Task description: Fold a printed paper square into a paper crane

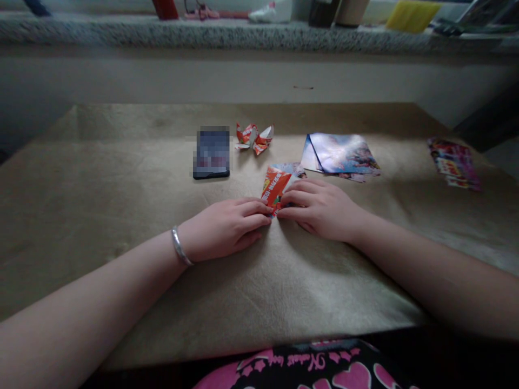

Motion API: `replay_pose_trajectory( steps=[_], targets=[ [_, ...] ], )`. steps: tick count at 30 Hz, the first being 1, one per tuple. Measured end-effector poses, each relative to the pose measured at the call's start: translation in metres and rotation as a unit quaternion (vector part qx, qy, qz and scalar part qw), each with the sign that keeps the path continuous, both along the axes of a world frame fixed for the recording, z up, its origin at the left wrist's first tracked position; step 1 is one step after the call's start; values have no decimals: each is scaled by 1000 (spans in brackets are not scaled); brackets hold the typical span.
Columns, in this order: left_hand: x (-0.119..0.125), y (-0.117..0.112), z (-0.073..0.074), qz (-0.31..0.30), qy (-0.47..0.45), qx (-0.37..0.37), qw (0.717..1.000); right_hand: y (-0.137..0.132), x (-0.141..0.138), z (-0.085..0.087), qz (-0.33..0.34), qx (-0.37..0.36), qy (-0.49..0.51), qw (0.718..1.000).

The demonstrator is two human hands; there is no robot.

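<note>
My black and pink clothing (pixel 352 373) is nearest, at the front edge of the table (pixel 243 308). On the table, between my left hand (pixel 229 224) and right hand (pixel 324 208), lies the red paper (pixel 277 183). My left fingers lie close together, tips at its near left edge; my right fingers bend over its right side. I can't tell whether either set pinches it. The paper looks partly folded, so I judge this piece unfinished. Beyond it, the folded shape (pixel 264 145), beside the phone (pixel 212 154), seems done; the glossy sheets (pixel 344 154) lie flat, apparently not yet shaped.
</note>
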State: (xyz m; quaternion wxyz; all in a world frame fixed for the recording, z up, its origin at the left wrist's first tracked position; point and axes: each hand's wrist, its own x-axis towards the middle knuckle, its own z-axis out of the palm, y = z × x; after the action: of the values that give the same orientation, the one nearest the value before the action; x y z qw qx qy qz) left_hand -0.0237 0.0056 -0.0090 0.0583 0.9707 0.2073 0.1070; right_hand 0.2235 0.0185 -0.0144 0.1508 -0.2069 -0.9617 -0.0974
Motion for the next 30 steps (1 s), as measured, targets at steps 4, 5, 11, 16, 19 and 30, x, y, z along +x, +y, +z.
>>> replay_pose_trajectory(
  steps=[4,5,11,16,19,30],
  targets=[
    [-1,0,-1,-1,-4,-3,1000,2,3,1,-4,14,-6,1000],
    [-1,0,-1,-1,-5,-3,1000,2,4,1,-7,19,-9,1000],
    [-3,-1,-2,1,-2,-13,1000,4,10,5,-18,32,-24,999],
    [-4,-2,-3,3,-2,-19,1000,6,15,7,-35,28,-27,999],
    [-4,-2,-4,5,-3,-22,1000,8,17,7,-38,30,-21,999],
    [-6,-2,-5,2,-9,-19,1000,11,28,9,-63,46,-64,995]
  ],
)
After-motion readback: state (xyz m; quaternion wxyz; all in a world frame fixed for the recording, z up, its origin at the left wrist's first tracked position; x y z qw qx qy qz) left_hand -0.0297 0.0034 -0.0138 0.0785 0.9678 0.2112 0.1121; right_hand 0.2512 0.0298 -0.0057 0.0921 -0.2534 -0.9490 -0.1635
